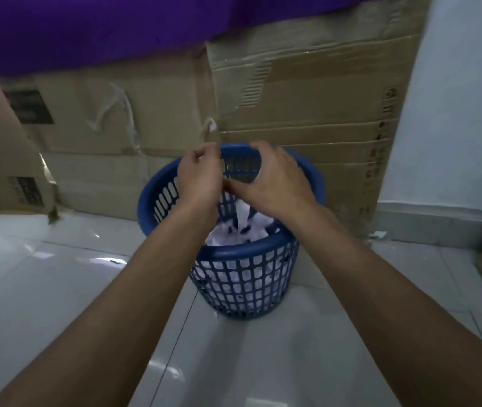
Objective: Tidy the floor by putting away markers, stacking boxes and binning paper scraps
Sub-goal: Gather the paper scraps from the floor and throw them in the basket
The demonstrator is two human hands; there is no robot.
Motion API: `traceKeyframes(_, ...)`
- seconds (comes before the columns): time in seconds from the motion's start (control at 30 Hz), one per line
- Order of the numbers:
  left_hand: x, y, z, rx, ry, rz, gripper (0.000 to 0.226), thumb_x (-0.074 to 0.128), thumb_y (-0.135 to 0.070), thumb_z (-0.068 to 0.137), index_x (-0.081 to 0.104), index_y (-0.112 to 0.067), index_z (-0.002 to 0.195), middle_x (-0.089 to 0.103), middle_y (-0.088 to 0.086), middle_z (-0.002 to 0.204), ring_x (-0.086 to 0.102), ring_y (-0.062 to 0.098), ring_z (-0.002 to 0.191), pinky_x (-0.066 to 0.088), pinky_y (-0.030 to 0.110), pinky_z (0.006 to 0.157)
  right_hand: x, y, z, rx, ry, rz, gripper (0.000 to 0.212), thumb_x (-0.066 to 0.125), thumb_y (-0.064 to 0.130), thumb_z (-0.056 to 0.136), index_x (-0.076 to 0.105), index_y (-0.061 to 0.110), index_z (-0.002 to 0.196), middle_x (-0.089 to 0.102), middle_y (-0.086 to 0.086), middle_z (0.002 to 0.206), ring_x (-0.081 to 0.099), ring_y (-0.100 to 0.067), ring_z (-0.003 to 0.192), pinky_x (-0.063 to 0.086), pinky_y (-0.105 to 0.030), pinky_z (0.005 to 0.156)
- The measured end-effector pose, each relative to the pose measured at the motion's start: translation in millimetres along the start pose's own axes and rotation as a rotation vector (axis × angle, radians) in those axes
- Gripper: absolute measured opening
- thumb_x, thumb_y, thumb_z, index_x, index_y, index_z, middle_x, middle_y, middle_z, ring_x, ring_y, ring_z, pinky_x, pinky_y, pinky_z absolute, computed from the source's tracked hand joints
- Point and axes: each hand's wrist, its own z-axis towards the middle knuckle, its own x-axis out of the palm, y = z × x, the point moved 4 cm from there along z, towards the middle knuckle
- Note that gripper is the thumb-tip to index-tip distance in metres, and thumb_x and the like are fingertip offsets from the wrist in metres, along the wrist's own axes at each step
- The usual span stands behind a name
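Currently our left hand (200, 176) and right hand (276, 185) hover over the round blue plastic lattice basket (234, 253); the torn white paper scraps (228, 234) lie straight below the fingers, inside it. Left fingers curled tight, right loosely bent, thumbs meeting; whether either pinches a scrap we cannot tell.

I see the blue plastic lattice bin (245, 284) standing upright on the white tiled floor (57, 289), its back just beside the flattened cardboard (322, 113). Crumpled white paper scraps (259, 227) with dark marks fill it nearly to the rim and show through the mesh. One small white scrap (378, 234) lies on the floor to the right, by the wall's base.
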Motion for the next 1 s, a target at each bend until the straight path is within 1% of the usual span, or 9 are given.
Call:
traceKeyframes(0.13, 16.1, 0.6, -3.9, 0.067, 0.044, 0.067, 0.014, 0.049, -0.032, 0.101, 0.060, -0.027, 0.107, 0.060, -0.013, 0.093, 0.054, 0.000, 0.080, 0.037, 0.017, 0.060, -12.8, -7.1, -3.7, -0.080, -0.208, 0.022, 0.021, 0.071, 0.036, 0.089, 0.070, 0.023, 0.106, 0.069, 0.007, 0.101, 0.065, -0.012, 0.093, 0.055, -0.040, 0.084)
traceKeyframes(0.2, 27.0, -0.1, -5.3, 0.117, 0.039, 0.090, 0.018, 0.048, -0.029, 0.102, 0.062, -0.026, 0.113, 0.059, -0.016, 0.096, 0.052, -0.003, 0.080, 0.036, 0.015, 0.060, -20.3, -16.5, -7.9, -0.073, -0.278, 0.079, 0.008, 0.068, 0.028, 0.091, 0.073, 0.022, 0.091, 0.070, 0.011, 0.080, 0.066, -0.008, 0.075, 0.058, -0.035, 0.070)
traceKeyframes(0.33, 50.4, -3.1, -16.1, 0.164, 0.063, 0.096, 0.020, 0.046, -0.021, 0.102, 0.062, -0.027, 0.113, 0.055, -0.019, 0.091, 0.050, -0.004, 0.074, 0.038, 0.014, 0.059, -39.3, -35.0, -15.8, -0.028, -0.384, 0.157, 0.012, 0.067, 0.028, 0.091, 0.071, 0.022, 0.083, 0.063, 0.014, 0.062, 0.063, -0.007, 0.061, 0.055, -0.031, 0.058)
traceKeyframes(0.47, 82.4, -12.4, -39.1, 0.204, 0.130, 0.054, 0.018, 0.049, -0.023, 0.100, 0.064, -0.029, 0.107, 0.060, -0.017, 0.095, 0.054, -0.005, 0.079, 0.038, 0.012, 0.062, -62.4, -55.7, -29.8, 0.025, -0.487, 0.155, 0.013, 0.065, 0.029, 0.093, 0.069, 0.022, 0.084, 0.056, 0.019, 0.059, 0.055, 0.001, 0.056, 0.040, -0.013, 0.048)
traceKeyframes(0.6, 122.4, -19.1, -76.4, 0.313, 0.240, 0.039, 0.017, 0.053, -0.020, 0.096, 0.066, -0.030, 0.095, 0.065, -0.016, 0.088, 0.059, -0.012, 0.071, 0.041, 0.005, 0.059, -89.1, -85.6, -49.9, 0.109, -0.588, 0.205, 0.016, 0.063, 0.032, 0.093, 0.072, 0.021, 0.087, 0.066, 0.009, 0.068, 0.063, -0.010, 0.064, 0.050, -0.028, 0.057)
traceKeyframes(0.67, 144.8, -17.1, -99.7, 0.371, 0.303, 0.073, 0.017, 0.055, -0.019, 0.093, 0.068, -0.029, 0.093, 0.067, -0.016, 0.084, 0.060, -0.008, 0.071, 0.045, 0.008, 0.062, -105.3, -106.7, -63.0, 0.175, -0.614, 0.207, 0.023, 0.058, 0.036, 0.094, 0.072, 0.020, 0.087, 0.068, 0.005, 0.069, 0.065, -0.017, 0.067, 0.051, -0.034, 0.058)
traceKeyframes(0.77, 177.4, -5.0, -130.8, 0.402, 0.404, 0.061, 0.015, 0.057, -0.018, 0.090, 0.069, -0.026, 0.092, 0.071, -0.014, 0.085, 0.064, -0.003, 0.077, 0.053, 0.019, 0.072, -131.8, -139.3, -89.2, 0.254, -0.674, 0.172, 0.030, 0.054, 0.040, 0.097, 0.068, 0.020, 0.080, 0.062, 0.007, 0.060, 0.060, -0.012, 0.059, 0.040, -0.028, 0.051)
traceKeyframes(0.87, 213.5, 15.7, -162.6, 0.387, 0.510, 0.075, 0.012, 0.058, -0.020, 0.091, 0.069, -0.025, 0.093, 0.069, -0.013, 0.085, 0.060, 0.000, 0.074, 0.050, 0.024, 0.072, -159.4, -177.3, -126.9, 0.360, -0.771, 0.113, 0.031, 0.052, 0.040, 0.098, 0.065, 0.021, 0.076, 0.057, 0.007, 0.057, 0.054, -0.005, 0.055, 0.032, -0.018, 0.048)
traceKeyframes(1.0, 256.8, 47.7, -206.3, 0.382, 0.659, 0.097, 0.012, 0.058, -0.020, 0.093, 0.069, -0.025, 0.091, 0.067, -0.013, 0.082, 0.054, -0.003, 0.066, 0.044, 0.022, 0.065, -189.3, -223.7, -187.5, 0.490, -0.865, 0.100, 0.035, 0.054, 0.036, 0.098, 0.059, 0.019, 0.068, 0.052, 0.006, 0.054, 0.049, -0.004, 0.052, 0.033, -0.024, 0.050)
